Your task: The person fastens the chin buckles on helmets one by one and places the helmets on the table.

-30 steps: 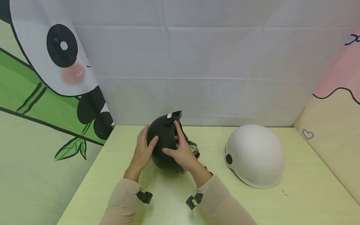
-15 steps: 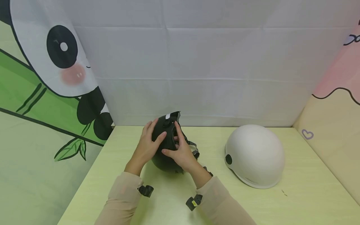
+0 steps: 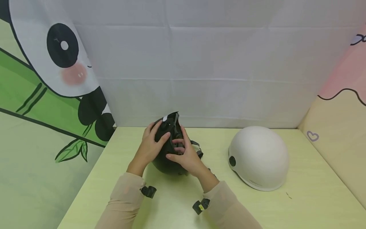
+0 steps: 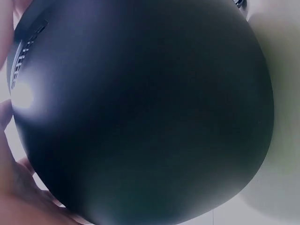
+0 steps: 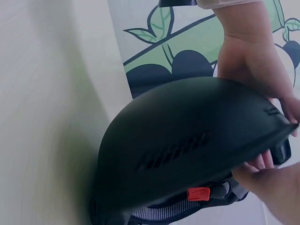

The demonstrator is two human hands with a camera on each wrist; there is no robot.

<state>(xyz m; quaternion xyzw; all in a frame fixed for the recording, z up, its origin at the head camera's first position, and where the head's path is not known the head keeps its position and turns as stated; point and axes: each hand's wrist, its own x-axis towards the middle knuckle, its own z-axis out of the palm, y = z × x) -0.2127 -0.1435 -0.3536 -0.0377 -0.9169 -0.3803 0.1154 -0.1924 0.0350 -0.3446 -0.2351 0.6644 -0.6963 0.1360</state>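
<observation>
Now, from the head camera, holds the black helmet (image 3: pixel 167 165) with left hand (image 3: pixel 149 147) and right hand (image 3: pixel 187 157), left of centre above the pale table (image 3: pixel 174 203), well apart from the white helmet (image 3: pixel 260 156). Grips the upper left of the shell with left fingers and thumb; clasps the near rim with right thumb outside and two right fingers visible within the opening. Compared with a second earlier, has left hand farther over the shell, and the opening turned more into sight, baring those right fingers; probably means a reorienting of the helmet between both hands, with no sign of letting go. Beyond the right hand, shows a black strap (image 3: pixel 199 154) hanging out. From the left wrist, shows mostly smooth dome, with vent slots (image 4: pixel 27 55) at upper left and part of the left hand at lower left; cannot tell contact with the table from a slight gap. From the right wrist, shows the helmet tilted, slightly blurred, with left hand on the far side, right fingers under the rim, and a red buckle (image 5: pixel 198 194) below the edge.
</observation>
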